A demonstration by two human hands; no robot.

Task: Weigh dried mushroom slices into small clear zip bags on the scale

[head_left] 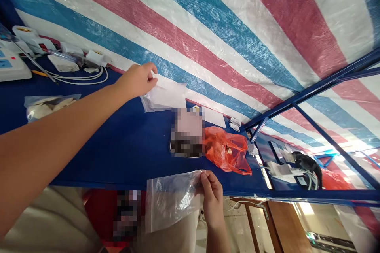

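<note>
My right hand [212, 193] pinches the upper right corner of a clear zip bag [172, 201], which hangs in front of the table edge and looks flat. My left arm stretches across the blue table, and my left hand [139, 81] is at the back beside white sheets [170, 95]. Its fingers are curled, with a small gap between thumb and forefinger, and I see nothing held. Under the sheets lie clear plastic bags [148, 105].
A blurred-out item [188, 132] and a red plastic bag [225, 150] lie right of centre. Left are a bag of pale pieces [44, 106], white cables [89, 77] and a white device [14, 65]. Blue frame bars [314, 77] cross the right; a striped sheet [178, 35] hangs behind.
</note>
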